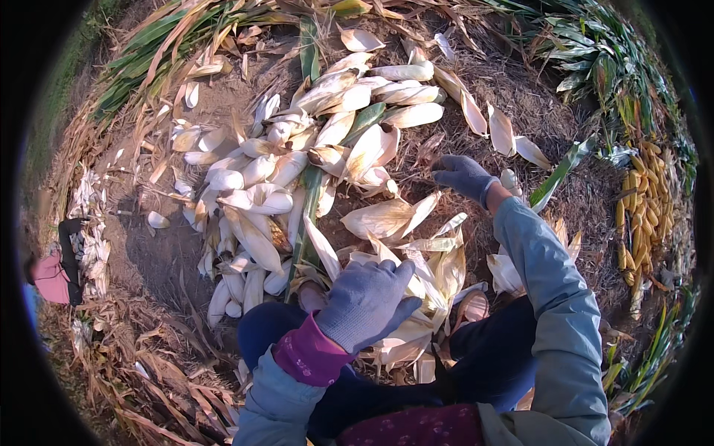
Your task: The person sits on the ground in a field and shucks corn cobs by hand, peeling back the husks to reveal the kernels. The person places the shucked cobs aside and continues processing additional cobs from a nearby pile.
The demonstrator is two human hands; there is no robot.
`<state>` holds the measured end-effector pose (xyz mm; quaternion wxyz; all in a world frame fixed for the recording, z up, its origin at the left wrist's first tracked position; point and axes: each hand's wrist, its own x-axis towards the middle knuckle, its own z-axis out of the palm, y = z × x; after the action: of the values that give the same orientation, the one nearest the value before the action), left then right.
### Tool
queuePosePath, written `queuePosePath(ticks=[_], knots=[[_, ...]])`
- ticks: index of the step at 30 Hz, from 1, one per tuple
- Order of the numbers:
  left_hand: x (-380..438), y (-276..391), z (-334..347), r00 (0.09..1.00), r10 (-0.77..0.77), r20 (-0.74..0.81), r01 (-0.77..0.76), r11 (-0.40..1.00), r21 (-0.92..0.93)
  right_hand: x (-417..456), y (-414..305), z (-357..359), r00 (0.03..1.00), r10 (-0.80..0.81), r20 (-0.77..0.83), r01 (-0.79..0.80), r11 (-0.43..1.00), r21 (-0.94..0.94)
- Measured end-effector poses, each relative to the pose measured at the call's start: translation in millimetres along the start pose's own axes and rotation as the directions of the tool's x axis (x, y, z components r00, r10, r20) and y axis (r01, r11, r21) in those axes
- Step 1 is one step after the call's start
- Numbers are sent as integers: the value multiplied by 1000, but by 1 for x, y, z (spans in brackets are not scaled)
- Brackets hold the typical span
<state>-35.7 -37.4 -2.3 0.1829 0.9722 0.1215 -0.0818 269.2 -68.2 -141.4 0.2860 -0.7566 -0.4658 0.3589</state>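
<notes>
My left hand [368, 301], in a grey knit glove, is above loose corn husks [446, 262] between my knees. Its thumb stands apart and its fingertips are hidden, so I cannot tell whether it holds anything. My right hand [466, 177], gloved alike, reaches over the soil right of the pile with bent, parted fingers; nothing shows in it. A heap of corn ears in pale husks [262, 173] lies in front of me to the left. Inside the heap, one ear [279, 234] shows some bare kernels. A peeled-back husk [379, 217] rests between the heap and my right hand.
Husked yellow corn cobs [644, 206] are piled at the right. Green corn stalks [591, 61] lie behind them, with more stalks [150, 50] at the upper left. Another person [50, 279] is at the far left beside pale husks [92, 245]. Dry leaves [162, 384] cover the lower left ground.
</notes>
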Motion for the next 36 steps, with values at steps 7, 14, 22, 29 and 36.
queuePosePath(ticks=[7, 14, 22, 29, 36], knots=[[-3, -29, -10, 990, -124, 67, 124, 992, -6, 123, -78, 122, 964, -229, -137, 227, 973, -30], [-10, -41, -20, 988, -150, 28, 150, 989, -13, 173, -103, 180, 989, -148, 11, 139, 897, -419], [-12, -54, -21, 981, -193, 27, 193, 981, -20, 176, -98, 215, 953, -277, -123, 120, 716, -688], [-22, -53, -14, 960, -274, -61, 270, 961, -61, 143, -95, 210, 949, -298, -102, 173, 764, -621], [-21, -48, -10, 934, -277, -226, 248, 958, -146, 96, -92, 87, 956, -149, -251, 94, 971, -218]])
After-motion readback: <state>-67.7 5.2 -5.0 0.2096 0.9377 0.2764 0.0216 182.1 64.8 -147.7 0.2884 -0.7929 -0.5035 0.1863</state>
